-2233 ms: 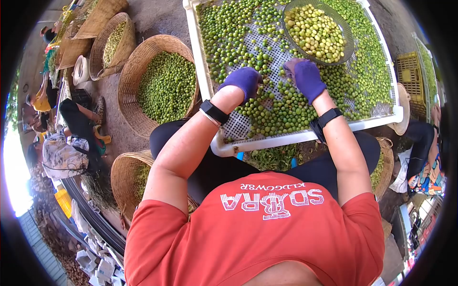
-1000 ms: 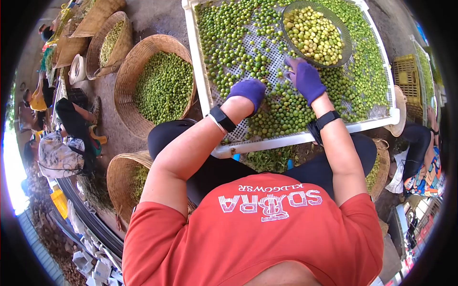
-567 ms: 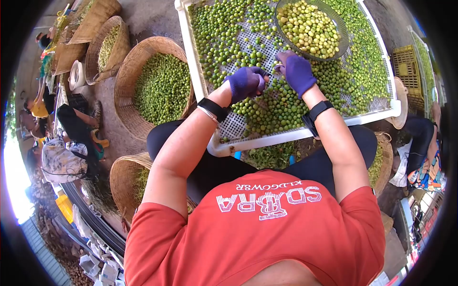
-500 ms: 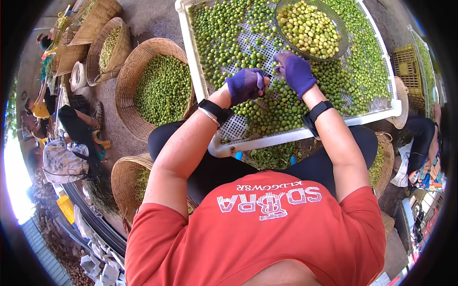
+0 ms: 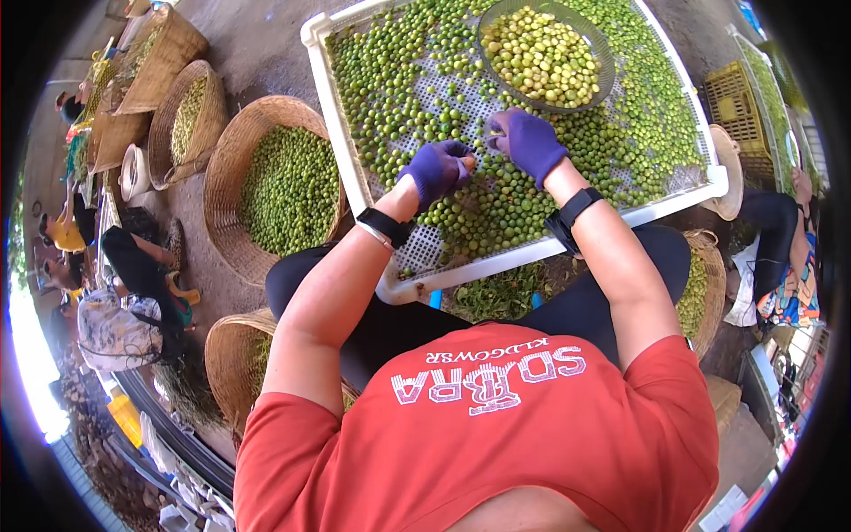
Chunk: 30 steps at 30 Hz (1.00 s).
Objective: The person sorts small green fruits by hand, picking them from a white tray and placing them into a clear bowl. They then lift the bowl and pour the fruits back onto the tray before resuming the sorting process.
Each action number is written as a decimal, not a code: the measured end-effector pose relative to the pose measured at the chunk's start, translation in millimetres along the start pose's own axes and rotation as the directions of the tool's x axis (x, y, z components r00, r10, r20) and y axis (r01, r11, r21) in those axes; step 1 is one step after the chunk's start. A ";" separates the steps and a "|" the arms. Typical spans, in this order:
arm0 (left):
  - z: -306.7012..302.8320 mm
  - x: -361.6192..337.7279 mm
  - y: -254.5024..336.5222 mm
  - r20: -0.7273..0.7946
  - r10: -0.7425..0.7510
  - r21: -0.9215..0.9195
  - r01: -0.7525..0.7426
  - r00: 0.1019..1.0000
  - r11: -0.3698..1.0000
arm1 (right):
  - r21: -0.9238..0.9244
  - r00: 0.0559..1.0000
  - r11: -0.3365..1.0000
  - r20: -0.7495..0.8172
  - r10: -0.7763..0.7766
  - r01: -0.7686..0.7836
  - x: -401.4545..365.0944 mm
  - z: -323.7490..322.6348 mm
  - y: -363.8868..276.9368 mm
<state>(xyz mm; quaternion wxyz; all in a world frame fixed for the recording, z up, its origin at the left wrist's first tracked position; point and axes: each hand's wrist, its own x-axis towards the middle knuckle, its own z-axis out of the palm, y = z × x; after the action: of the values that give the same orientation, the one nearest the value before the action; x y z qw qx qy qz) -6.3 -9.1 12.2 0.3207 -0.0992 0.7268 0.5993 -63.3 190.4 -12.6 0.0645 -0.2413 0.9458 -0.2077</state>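
Note:
My left hand (image 5: 441,170), in a purple glove with bare fingertips, is closed over the small round green fruits (image 5: 496,208) in the tray. What its curled fingers hold, if anything, is hidden. To its right, just below the bowl, my purple-gloved right hand (image 5: 529,144) is closed in a pinch. A small pale bit shows at those fingertips, too small to name. The white perforated tray (image 5: 340,133) lies across in front of my knees. A clear bowl (image 5: 608,66) stands among the fruits, filled with yellower fruits (image 5: 542,58).
Left of the tray, a wicker basket (image 5: 232,160) holds more green fruits, with further baskets (image 5: 164,58) behind. Other baskets (image 5: 229,368) stand beside my legs. A yellow crate (image 5: 737,113) and a seated person (image 5: 780,239) are on the right; several people are far left.
The view has shifted, so the tray and bowl sit further left. Both hands remain over the fruits, and the left hand's fingers have turned slightly.

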 end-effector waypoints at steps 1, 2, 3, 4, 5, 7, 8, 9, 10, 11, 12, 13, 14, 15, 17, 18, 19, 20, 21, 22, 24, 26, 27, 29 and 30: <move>-0.1 -3.2 1.8 -0.012 0.003 0.036 -0.002 1.000 0.999 | 0.025 1.000 0.999 0.001 0.023 -0.023 -5.1 -8.9 1.3; -1.6 -4.3 5.2 -0.027 0.011 0.075 -0.009 1.000 0.997 | 0.076 0.998 0.995 -0.016 0.064 -0.063 -6.5 -20.8 4.1; -2.4 1.6 -3.0 -0.058 0.056 0.147 -0.047 0.997 0.988 | 0.127 0.994 0.987 -0.033 0.102 -0.097 -7.5 -34.9 8.2; -3.0 0.4 -2.4 -0.069 0.072 0.236 -0.054 0.995 0.970 | 0.180 0.989 0.975 -0.045 0.138 -0.128 -10.0 -51.7 8.9; -3.0 -1.1 -2.3 -0.062 0.090 0.280 -0.069 0.994 0.957 | 0.312 0.985 0.946 -0.117 0.127 -0.085 -14.7 -70.8 10.5; -4.2 -0.7 0.7 -0.048 0.122 0.403 -0.092 0.991 0.911 | 0.284 0.931 0.959 -0.344 0.118 -0.017 -16.2 -75.8 36.7; -3.8 2.0 0.5 -0.034 0.169 0.448 -0.136 0.985 0.884 | 0.184 0.903 0.983 -0.425 0.069 0.011 -19.2 -81.5 48.4; -0.2 1.6 7.9 -0.035 0.167 0.465 -0.132 0.985 0.875 | 0.138 0.922 0.990 -0.382 0.065 -0.013 -23.9 -95.4 51.7; 5.6 1.0 12.9 -0.036 0.156 0.479 -0.120 0.987 0.870 | 0.095 0.941 0.995 -0.330 0.069 -0.039 -35.7 -108.5 49.1; 9.2 11.6 9.7 0.015 0.271 0.617 -0.222 0.963 0.755 | 0.056 0.958 0.996 -0.277 0.078 -0.065 -47.6 -114.8 46.2; 14.9 17.3 10.6 0.080 0.417 0.685 -0.354 0.905 0.637 | 0.061 0.965 0.993 -0.238 0.113 -0.101 -57.0 -113.3 45.7; 23.9 24.1 15.1 0.107 0.489 0.698 -0.416 0.865 0.583 | 0.051 0.977 0.990 -0.165 0.135 -0.128 -65.2 -110.1 45.9; 35.0 30.9 18.7 0.137 0.556 0.706 -0.475 0.820 0.525 | 0.039 0.983 0.987 -0.089 0.159 -0.157 -74.2 -105.0 46.6; 47.4 26.7 34.3 0.144 0.490 0.711 -0.434 0.860 0.553 | 0.044 0.978 0.990 -0.150 0.142 -0.137 -82.0 -93.3 49.0; 67.9 40.8 31.0 0.180 0.536 0.712 -0.486 0.824 0.507 | -0.006 0.968 0.999 -0.247 0.042 -0.045 -91.2 -69.7 56.1; 78.8 40.5 35.3 0.165 0.518 0.732 -0.456 0.839 0.506 | -0.048 0.967 0.998 -0.254 0.014 -0.027 -91.8 -59.4 59.8; 84.1 48.4 33.0 0.107 0.574 0.703 -0.470 0.812 0.533 | -0.087 0.965 0.996 -0.261 -0.014 -0.009 -90.1 -50.5 59.1; 84.5 58.1 33.6 0.057 0.539 0.629 -0.449 0.841 0.634 | -0.123 0.960 0.992 -0.277 -0.043 0.009 -85.8 -43.4 59.7; 84.1 65.2 35.8 0.065 0.561 0.729 -0.424 0.825 0.538 | -0.167 0.990 0.984 -0.137 0.041 -0.064 -81.5 -46.4 56.4; 84.6 70.8 36.0 0.079 0.581 0.813 -0.390 0.810 0.434 | -0.217 0.992 0.975 -0.121 0.030 -0.056 -79.3 -45.6 56.5; 88.6 76.8 37.5 0.101 0.514 0.843 -0.347 0.852 0.411 | -0.310 0.997 0.950 -0.081 0.013 -0.038 -78.7 -39.9 59.7; 82.9 78.1 41.4 0.112 0.495 0.872 -0.324 0.862 0.366 | -0.349 0.992 0.933 -0.118 0.049 -0.088 -78.1 -39.7 68.4; 76.2 78.8 31.2 0.117 0.504 0.883 -0.321 0.856 0.341 | -0.368 0.989 0.919 -0.097 0.112 -0.140 -77.8 -48.0 65.7; 63.4 77.9 18.3 0.125 0.528 0.882 -0.338 0.840 0.329 | -0.413 0.984 0.898 -0.145 0.101 -0.153 -79.7 -54.1 66.0; 64.4 64.9 24.4 0.101 0.537 0.865 -0.341 0.837 0.368 | -0.396 0.984 0.913 -0.177 0.025 -0.095 -79.5 -52.9 67.9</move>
<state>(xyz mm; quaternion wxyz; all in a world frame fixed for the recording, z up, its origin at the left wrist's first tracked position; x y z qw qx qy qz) -47.2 73.1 -10.9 0.0798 0.2117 0.9515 0.2086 -34.7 302.1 8.2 -0.0601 -0.2019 0.9772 -0.0258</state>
